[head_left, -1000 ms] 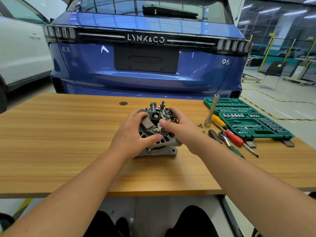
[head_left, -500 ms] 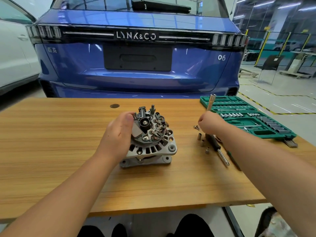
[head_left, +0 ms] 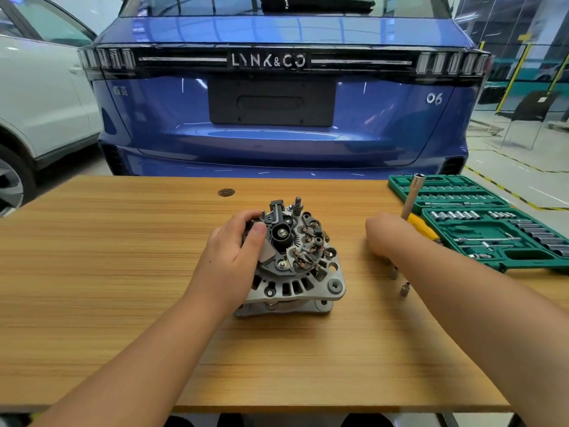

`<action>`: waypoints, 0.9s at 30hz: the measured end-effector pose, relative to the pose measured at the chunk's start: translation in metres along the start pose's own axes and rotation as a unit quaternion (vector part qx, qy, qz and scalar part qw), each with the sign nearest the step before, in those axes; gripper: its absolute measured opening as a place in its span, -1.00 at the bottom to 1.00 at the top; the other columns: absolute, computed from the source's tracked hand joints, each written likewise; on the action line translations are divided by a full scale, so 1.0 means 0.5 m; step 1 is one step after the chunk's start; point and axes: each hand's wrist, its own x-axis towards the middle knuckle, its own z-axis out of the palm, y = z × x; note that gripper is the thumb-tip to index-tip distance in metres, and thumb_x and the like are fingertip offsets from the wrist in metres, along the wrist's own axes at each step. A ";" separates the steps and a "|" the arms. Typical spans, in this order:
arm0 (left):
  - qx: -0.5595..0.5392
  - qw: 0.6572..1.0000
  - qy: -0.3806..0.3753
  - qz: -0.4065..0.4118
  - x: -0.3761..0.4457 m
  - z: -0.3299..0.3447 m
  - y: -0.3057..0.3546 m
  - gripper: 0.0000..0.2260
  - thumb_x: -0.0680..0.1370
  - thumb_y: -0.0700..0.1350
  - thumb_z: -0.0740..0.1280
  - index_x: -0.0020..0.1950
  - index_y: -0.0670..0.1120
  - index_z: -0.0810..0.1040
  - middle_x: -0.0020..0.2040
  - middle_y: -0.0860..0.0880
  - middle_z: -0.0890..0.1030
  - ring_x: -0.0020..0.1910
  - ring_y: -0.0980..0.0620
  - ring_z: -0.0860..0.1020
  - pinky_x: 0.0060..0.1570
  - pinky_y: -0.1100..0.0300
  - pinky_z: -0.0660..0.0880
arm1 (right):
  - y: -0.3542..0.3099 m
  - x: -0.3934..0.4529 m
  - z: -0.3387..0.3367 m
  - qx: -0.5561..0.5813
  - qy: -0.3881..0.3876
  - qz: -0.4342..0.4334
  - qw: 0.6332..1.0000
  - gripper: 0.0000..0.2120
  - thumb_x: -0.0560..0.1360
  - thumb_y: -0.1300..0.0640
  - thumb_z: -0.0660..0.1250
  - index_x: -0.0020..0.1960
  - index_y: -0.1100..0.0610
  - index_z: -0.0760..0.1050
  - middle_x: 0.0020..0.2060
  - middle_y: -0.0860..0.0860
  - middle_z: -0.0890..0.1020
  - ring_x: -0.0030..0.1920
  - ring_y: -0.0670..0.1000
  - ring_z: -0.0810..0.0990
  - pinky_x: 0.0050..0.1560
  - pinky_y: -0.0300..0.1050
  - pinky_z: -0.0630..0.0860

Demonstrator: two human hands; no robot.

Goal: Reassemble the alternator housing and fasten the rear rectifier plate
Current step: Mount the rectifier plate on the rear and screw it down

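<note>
On the wooden table [head_left: 123,272], the left hand [head_left: 229,260] is gripping the alternator [head_left: 295,260], thumb across its rear plate; right hand [head_left: 385,237] fingers hidden, can't tell

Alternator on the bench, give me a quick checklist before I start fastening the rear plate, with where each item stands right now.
1. Alternator steadied: ok. The left hand grips its left side, and it sits on the wooden table.
2. Rear face reachable: ok. The plate side faces up, with nothing over it.
3. Fastener in the right hand: cannot tell. The hand is down among the tools and its fingers are hidden.
4. Loose small parts at hand: ok. At least one small metal piece lies on the table right of the alternator.
5. Driver ready: cannot tell. A socket extension sticks up beside the right hand; whether it is gripped is hidden.
6. Socket set open: ok.
</note>
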 end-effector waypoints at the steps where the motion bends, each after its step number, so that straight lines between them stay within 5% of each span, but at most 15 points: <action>1: 0.002 1.000 -0.001 -0.001 -0.001 0.000 0.000 -0.69 0.68 0.19 0.06 0.38 0.23 0.42 0.13 0.34 0.45 0.25 0.20 0.40 0.07 0.28 0.31 | -0.002 0.002 0.000 0.001 0.000 -0.003 1.000 -0.72 0.51 0.20 0.38 -0.24 0.04 0.29 -0.29 0.05 0.40 -0.37 0.08 0.38 -0.20 0.07 0.54; 7: 0.009 1.000 -0.007 0.002 0.000 -0.001 0.004 -0.70 0.67 0.23 0.05 0.35 0.27 0.40 0.12 0.36 0.45 0.24 0.22 0.37 0.06 0.37 0.27 | -0.004 -0.004 -0.007 0.001 -0.014 -0.014 1.000 -0.82 0.50 0.18 0.40 -0.14 0.04 0.40 -0.28 0.05 0.44 -0.35 0.06 0.43 -0.37 -0.04 0.44; 11: 0.016 1.000 -0.012 0.009 -0.002 -0.003 0.009 -0.65 0.67 0.23 0.04 0.40 0.23 0.40 0.14 0.38 0.44 0.28 0.20 0.35 0.12 0.18 0.31 | -0.005 -0.010 -0.012 0.014 -0.014 -0.017 1.000 -0.88 0.53 0.18 0.37 0.07 0.09 0.51 -0.27 0.03 0.43 -0.33 0.04 0.45 -0.47 -0.10 0.37; 16: 0.020 1.000 -0.015 0.010 -0.001 -0.004 0.012 -0.66 0.68 0.19 0.04 0.40 0.20 0.40 0.12 0.43 0.40 0.32 0.15 0.34 0.19 0.11 0.30 | -0.019 -0.020 -0.020 0.022 -0.013 -0.052 0.998 -0.80 0.58 0.20 0.29 0.20 0.14 0.51 -0.26 0.02 0.43 -0.30 0.03 0.44 -0.19 -0.06 0.50; 24: 0.009 1.000 -0.013 0.007 0.000 -0.006 0.017 -0.64 0.67 0.15 0.04 0.41 0.15 0.42 0.11 0.41 0.41 0.33 0.11 0.36 0.25 0.07 0.33 | -0.061 -0.058 -0.027 0.007 -0.001 -0.133 0.991 -0.82 0.60 0.23 0.20 0.13 0.16 0.53 -0.26 0.01 0.44 -0.29 -0.01 0.46 -0.35 -0.16 0.41; 27: -0.010 1.000 -0.013 -0.005 -0.002 -0.005 0.016 -0.68 0.68 0.15 0.03 0.36 0.21 0.44 0.07 0.41 0.43 0.29 0.14 0.36 0.18 0.12 0.32 | -0.074 -0.074 -0.030 0.037 -0.007 -0.141 0.989 -0.80 0.58 0.24 0.22 0.12 0.18 0.57 -0.21 0.02 0.54 -0.24 0.02 0.53 -0.23 -0.09 0.56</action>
